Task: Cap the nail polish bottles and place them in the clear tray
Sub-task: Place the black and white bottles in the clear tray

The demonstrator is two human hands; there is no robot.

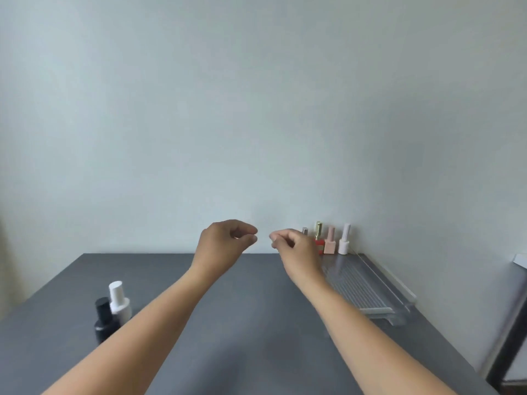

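- Two bare forearms reach in from 6 o'clock over a dark grey surface (pixel 256 332), both hands raised near the far edge.
- The left hand (pixel 225 241) hangs in the air with fingers loosely curled, thumb close to forefinger, holding nothing.
- The right hand (pixel 296 248), just beside it at 3 o'clock, is likewise loosely curled and holds nothing; the two hands do not touch.
- At 8 o'clock from the hands, a black bottle (pixel 102 323) and a chunky white bottle (pixel 119 300) stand upright, capped and side by side on the surface, well apart from the tray.
- The clear tray (pixel 370 283) lies at 4 o'clock from the right hand, along the pale wall (pixel 256 109).
- At the tray's 12 o'clock end stand four capped bottles in a row: a silver-capped bottle (pixel 304 231) partly hidden by the right hand, a red bottle (pixel 318 240) with a gold cap, a pink bottle (pixel 330 243) and a slim white bottle (pixel 344 241).
- Whether those four stand inside the tray's rim cannot be told.
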